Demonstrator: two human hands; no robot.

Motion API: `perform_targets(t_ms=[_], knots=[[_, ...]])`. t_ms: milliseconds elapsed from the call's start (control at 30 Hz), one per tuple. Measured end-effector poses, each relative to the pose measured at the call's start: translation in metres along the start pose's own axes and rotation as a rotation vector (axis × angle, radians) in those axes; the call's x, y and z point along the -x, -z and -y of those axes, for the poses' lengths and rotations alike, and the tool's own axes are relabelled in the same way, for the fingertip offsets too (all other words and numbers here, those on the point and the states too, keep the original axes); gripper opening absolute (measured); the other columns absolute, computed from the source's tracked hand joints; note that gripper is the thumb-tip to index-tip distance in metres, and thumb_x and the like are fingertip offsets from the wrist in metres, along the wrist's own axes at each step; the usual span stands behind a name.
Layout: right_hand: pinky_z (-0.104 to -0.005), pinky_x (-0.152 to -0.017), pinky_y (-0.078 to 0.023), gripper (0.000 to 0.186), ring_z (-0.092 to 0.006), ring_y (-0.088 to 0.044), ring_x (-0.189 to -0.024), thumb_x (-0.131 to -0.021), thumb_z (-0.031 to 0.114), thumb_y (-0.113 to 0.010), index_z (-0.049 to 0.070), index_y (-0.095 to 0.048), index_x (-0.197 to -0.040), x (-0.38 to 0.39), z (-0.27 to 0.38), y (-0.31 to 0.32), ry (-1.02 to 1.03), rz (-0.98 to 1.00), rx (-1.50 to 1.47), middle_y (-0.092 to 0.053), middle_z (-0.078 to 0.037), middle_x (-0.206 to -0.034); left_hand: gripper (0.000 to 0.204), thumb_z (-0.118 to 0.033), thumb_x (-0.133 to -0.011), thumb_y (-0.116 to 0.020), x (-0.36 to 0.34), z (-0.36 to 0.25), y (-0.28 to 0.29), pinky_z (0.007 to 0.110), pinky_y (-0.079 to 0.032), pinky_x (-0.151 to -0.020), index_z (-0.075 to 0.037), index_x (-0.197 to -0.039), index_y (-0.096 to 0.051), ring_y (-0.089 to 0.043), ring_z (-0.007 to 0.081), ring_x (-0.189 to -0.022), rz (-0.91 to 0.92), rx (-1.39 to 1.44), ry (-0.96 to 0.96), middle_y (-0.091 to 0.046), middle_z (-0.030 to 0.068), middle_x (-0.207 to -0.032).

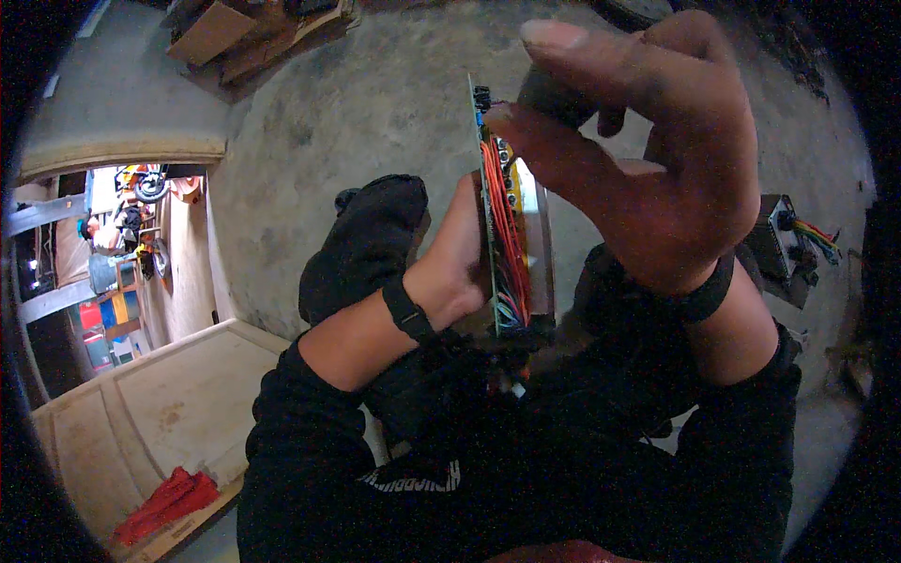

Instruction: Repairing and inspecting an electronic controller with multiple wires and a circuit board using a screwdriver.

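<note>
My left hand [450, 258] grips a long circuit board [483, 216] held nearly edge-on between my legs, its fingers mostly hidden behind it. A bundle of red, orange and pale blue wires [507, 235] runs along the board, beside small components and a pale strip. My right hand [657, 169] is raised over the board's upper end, thumb tip at a small dark connector [483, 97] and index finger arched above. A dark shape among its curled fingers is too shadowed to make out. Black bands are on both wrists.
At right sits a metal unit [779, 239] with multicoloured cables. Cardboard [202, 33] lies on the concrete floor [282, 131] at upper left. A doorway shows a motorbike [150, 188] and clutter. At lower left, a red cloth [169, 502] lies on a wooden panel [188, 394].
</note>
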State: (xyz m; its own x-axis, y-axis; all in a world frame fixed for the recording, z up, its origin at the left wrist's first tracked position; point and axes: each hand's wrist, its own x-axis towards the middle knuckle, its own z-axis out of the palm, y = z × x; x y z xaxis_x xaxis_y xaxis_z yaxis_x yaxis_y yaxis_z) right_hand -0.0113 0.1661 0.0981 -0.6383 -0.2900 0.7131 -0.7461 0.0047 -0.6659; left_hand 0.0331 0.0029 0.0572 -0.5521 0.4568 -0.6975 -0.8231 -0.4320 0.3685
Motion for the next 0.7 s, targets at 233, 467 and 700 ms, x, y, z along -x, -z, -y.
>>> perform_targets(t_ms=[233,467,700], knots=[[-0.0390,-0.093,-0.048,0.043,-0.0282,-0.056,-0.114,-0.084,0.001,-0.066,0.002,-0.055,-0.125,-0.006,0.000,-0.005,0.009,0.038,-0.014,-0.054,-0.018,-0.128,0.063,-0.058,-0.093,-0.046,-0.007,0.011,0.023,0.038,-0.051,-0.094,-0.007,-0.130,-0.051,-0.061,0.0218,-0.110,-0.001,0.036,-0.053,-0.063,0.0087,-0.118],[-0.0395,-0.094,-0.048,0.044,-0.0285,-0.055,-0.115,-0.084,0.001,-0.066,0.002,-0.055,-0.126,-0.009,-0.001,-0.001,0.006,0.053,-0.035,-0.054,-0.018,-0.128,0.063,-0.038,-0.086,-0.067,-0.005,0.006,0.032,0.041,-0.049,-0.099,-0.021,-0.140,-0.040,-0.057,0.0221,-0.117,0.415,-0.054,-0.191,-0.055,0.0039,-0.132],[-0.0399,-0.095,-0.048,0.044,-0.0288,-0.055,-0.116,-0.084,0.000,-0.066,0.002,-0.054,-0.126,-0.013,0.000,-0.005,0.010,0.085,-0.043,-0.054,-0.018,-0.129,0.078,-0.042,-0.079,-0.074,0.002,0.013,0.027,0.043,-0.050,-0.097,-0.022,-0.143,-0.034,-0.058,0.0234,-0.115,0.339,-0.131,-0.335,-0.053,0.0028,-0.134]])
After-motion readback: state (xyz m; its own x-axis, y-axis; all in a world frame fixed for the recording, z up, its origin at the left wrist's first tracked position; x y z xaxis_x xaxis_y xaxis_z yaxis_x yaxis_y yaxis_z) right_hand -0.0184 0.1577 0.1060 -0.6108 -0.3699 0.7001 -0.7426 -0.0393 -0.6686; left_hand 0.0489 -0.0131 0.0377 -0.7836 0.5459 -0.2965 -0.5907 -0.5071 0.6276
